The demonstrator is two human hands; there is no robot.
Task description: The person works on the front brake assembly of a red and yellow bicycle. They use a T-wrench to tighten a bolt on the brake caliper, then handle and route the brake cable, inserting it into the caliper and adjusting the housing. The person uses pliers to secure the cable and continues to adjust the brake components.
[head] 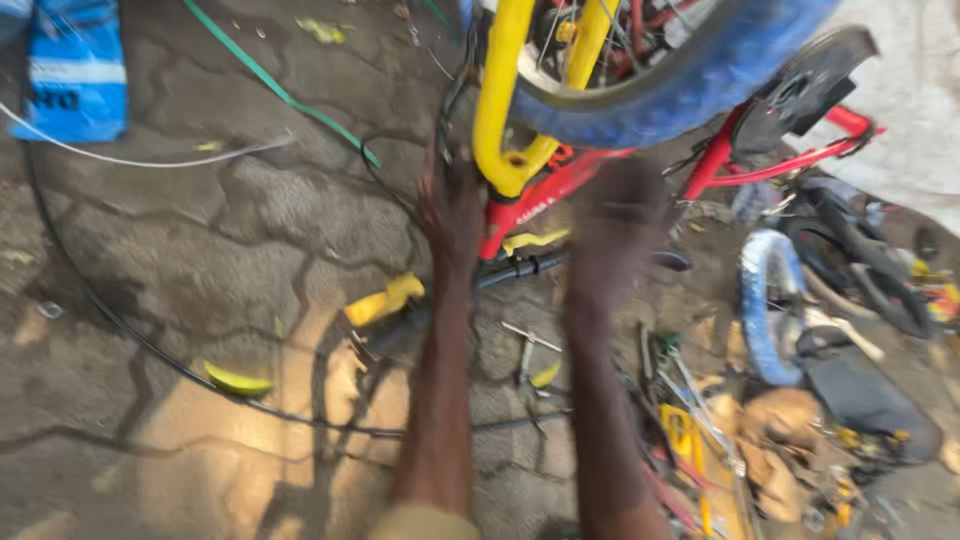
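While both arms reach forward in the head view, the yellow fork (500, 100) runs near-vertical, its curved end pointing down at the red frame (545, 185). Left hand (452, 205) sits at the fork's lower end, just left of it; right hand (615, 225) is below the frame. Both blurred, so grip state can't be told. Blue tyre (690, 85) crosses above. Tools (530, 350) lie on cracked pavement (200, 250).
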